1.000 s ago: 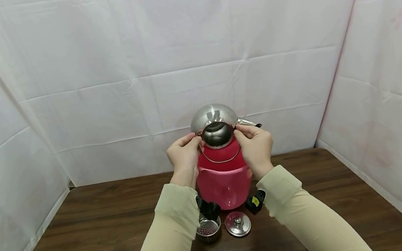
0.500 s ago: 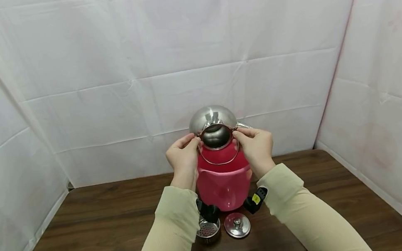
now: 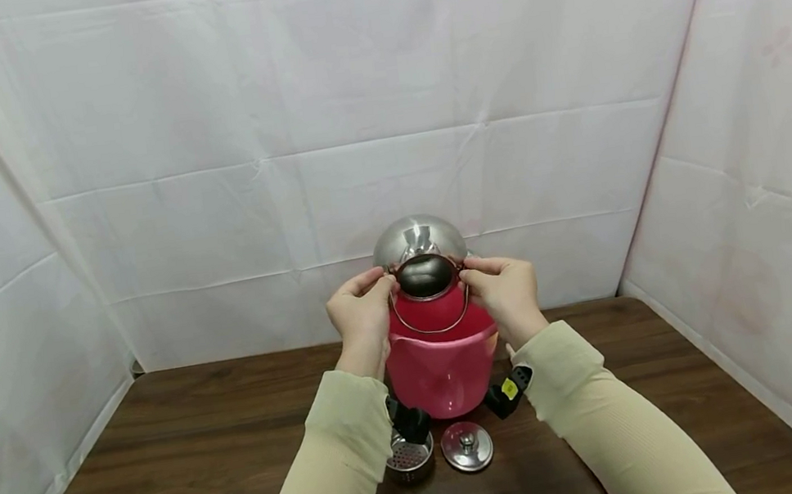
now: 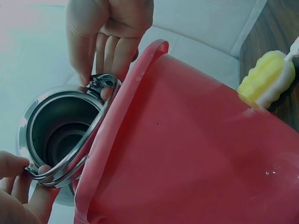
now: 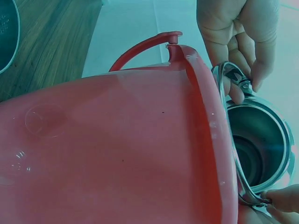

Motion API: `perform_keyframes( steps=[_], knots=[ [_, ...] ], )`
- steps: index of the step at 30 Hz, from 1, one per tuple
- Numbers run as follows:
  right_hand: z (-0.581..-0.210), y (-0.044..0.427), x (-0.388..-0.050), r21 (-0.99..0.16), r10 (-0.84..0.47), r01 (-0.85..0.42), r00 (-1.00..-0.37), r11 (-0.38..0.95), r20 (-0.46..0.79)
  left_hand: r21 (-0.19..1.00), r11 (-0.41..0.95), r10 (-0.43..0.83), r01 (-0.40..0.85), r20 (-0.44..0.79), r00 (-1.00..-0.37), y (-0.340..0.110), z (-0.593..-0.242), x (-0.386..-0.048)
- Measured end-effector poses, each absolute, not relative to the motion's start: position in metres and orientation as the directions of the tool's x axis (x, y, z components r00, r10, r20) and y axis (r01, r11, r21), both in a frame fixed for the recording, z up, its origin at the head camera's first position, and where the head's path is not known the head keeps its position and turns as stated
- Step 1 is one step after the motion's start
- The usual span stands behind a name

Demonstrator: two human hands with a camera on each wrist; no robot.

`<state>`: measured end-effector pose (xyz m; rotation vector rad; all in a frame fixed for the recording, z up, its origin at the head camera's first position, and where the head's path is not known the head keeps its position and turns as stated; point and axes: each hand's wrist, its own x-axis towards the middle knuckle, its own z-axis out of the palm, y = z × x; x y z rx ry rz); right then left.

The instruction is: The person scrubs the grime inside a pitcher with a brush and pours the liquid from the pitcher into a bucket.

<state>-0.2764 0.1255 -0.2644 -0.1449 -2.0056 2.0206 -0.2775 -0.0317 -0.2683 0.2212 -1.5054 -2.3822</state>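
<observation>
A shiny metal teapot is held tilted above a pink-red plastic bucket, its round mouth facing me. My left hand pinches the left side of the pot by the mouth, where the wire handle joins. On the opposite side, my right hand pinches the other handle joint. The wire handle hangs in a loop below the mouth, in front of the bucket's opening. In the left wrist view, the dark inside of the teapot shows beside the bucket's rim. The spout is hidden behind my right hand.
On the brown wooden table, a metal lid with a knob and a perforated metal strainer lie in front of the bucket. A yellow sponge brush shows in the left wrist view. White cloth walls stand around the table.
The teapot has sunk slightly and turned, so its spout has slipped out of sight behind my right hand. Both hands keep their grip at the handle joints.
</observation>
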Motion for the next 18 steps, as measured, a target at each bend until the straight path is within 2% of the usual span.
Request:
perform_keyframes(
  steps=[12,18],
  knots=[
    [-0.2675,0.123,-0.275,-0.983,0.342,-0.184,-0.924,-0.001,0.172,0.898,-0.388,-0.334,0.206,0.071,-0.94,-0.0306,-0.2695,-0.2768],
    [-0.2716,0.1205,-0.2739,-0.961,0.392,-0.272,-0.879,0.056,0.271,0.895,-0.41,-0.322,0.177,0.039,-0.946,-0.031,-0.2691,-0.2754]
  ],
)
